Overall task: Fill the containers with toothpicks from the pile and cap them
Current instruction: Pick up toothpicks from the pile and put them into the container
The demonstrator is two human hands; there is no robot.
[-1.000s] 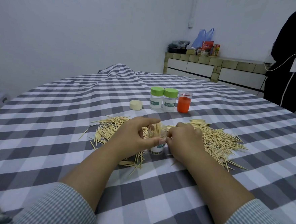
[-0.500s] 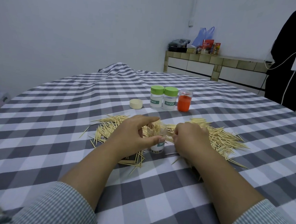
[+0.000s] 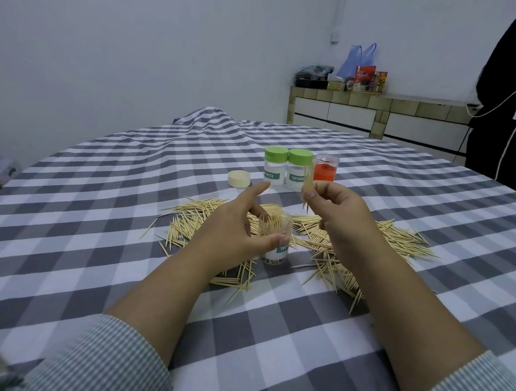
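Several toothpicks [image 3: 308, 183] pinched upright in right hand [image 3: 335, 210], above open container [image 3: 275, 237].

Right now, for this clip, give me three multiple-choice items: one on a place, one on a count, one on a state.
1. Where does the loose cream cap lie?
A. left of the green-capped containers
B. on the open container
C. in the right hand

2. How many containers wear green caps?
A. one
B. two
C. four

3. What does the right hand hold?
A. nothing
B. a cap
C. a bundle of toothpicks

Answers: 1 A, it lies on the cloth beside the green-capped containers. 2 B, two stand side by side. 3 C, toothpicks are pinched above the open container, which the left hand holds.
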